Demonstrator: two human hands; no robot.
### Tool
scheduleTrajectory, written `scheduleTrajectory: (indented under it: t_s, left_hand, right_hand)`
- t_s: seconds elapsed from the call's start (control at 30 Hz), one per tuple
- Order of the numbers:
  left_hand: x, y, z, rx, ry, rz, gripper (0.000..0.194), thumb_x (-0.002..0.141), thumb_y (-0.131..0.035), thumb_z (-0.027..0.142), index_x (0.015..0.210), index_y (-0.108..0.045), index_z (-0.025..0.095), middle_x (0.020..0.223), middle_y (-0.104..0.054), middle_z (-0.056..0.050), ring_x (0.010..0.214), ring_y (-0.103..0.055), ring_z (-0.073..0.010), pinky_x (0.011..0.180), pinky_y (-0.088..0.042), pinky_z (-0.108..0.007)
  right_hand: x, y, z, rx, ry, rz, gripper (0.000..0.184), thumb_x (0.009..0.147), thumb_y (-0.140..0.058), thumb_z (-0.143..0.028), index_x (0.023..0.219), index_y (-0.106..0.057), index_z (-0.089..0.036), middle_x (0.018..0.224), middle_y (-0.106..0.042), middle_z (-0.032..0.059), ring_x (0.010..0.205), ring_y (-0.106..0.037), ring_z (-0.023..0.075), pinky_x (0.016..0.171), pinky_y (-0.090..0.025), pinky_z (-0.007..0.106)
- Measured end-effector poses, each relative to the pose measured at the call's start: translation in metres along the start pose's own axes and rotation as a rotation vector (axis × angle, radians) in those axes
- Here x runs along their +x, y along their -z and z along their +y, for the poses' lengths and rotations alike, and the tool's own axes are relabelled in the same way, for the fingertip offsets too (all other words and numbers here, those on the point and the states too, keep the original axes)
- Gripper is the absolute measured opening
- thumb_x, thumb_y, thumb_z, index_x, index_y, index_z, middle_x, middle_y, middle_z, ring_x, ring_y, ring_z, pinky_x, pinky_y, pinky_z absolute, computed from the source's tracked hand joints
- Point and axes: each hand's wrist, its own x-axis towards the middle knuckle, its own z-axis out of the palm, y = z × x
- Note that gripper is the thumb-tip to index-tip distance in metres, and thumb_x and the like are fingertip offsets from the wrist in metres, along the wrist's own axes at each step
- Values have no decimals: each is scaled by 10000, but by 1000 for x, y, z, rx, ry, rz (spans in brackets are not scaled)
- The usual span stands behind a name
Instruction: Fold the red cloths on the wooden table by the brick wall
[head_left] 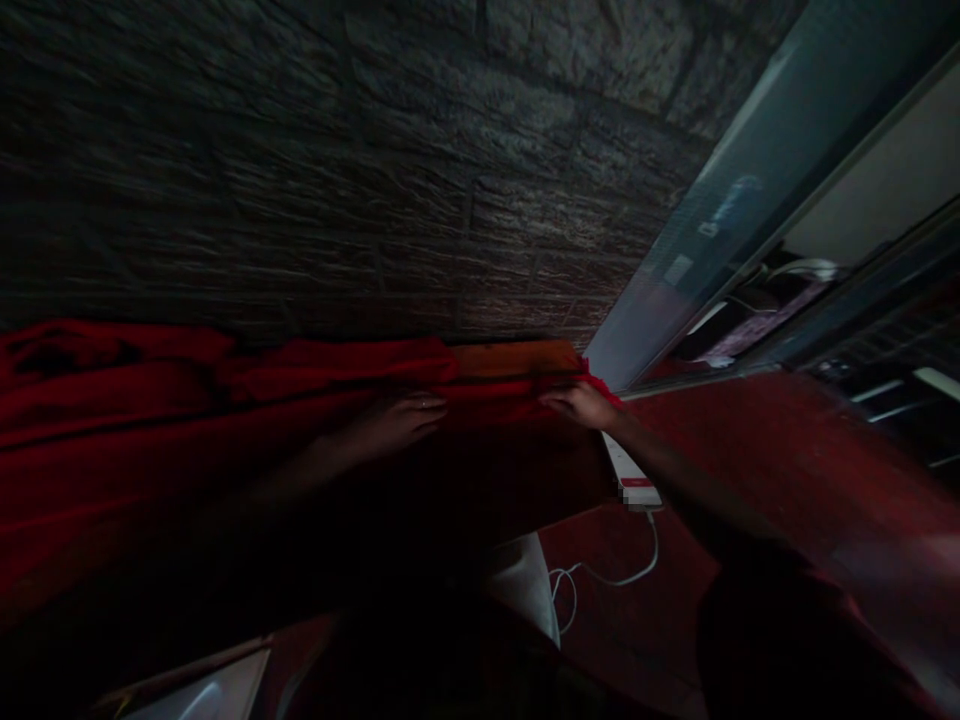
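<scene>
A red cloth (150, 400) lies spread over a bed or low surface against a dark brick-pattern wall. My left hand (409, 415) rests on the cloth's upper edge with the fingers curled onto the fabric; a ring shows on one finger. My right hand (581, 403) pinches the cloth's far right corner beside a bare strip of orange wooden edge (517, 357). Both arms reach forward, and the scene is very dim.
A white power strip (634, 478) with a white cable (622, 575) lies on the red floor below my right forearm. A glass sliding door or window frame (750, 200) runs along the right. A white object (525, 590) sits near the bottom centre.
</scene>
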Motion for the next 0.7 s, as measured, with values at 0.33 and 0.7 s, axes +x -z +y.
scheduleTrajectory:
  t_s: [0.33,0.7]
  left_hand:
    - [-19,15,-4,-116,82,-8,410,941,-485,525,1185,-688,265,1369,-612,-28,1237,-584,-228,1091,-440,-406]
    - [-214,84,-82,216,698,234,564,943,-354,597,1195,-588,150,1221,-629,-114,1151,-576,-269,1055,-437,-435]
  right_hand:
    - [25,25,47,218,-233,-150,545,854,-640,-414,1355,-581,-210,1405,-570,89,1261,-558,249,1110,-400,397]
    - [45,25,73,63,-382,-404,698,604,-823,-516,1223,-690,-223,1284,-651,142,1126,-646,319,940,-514,393]
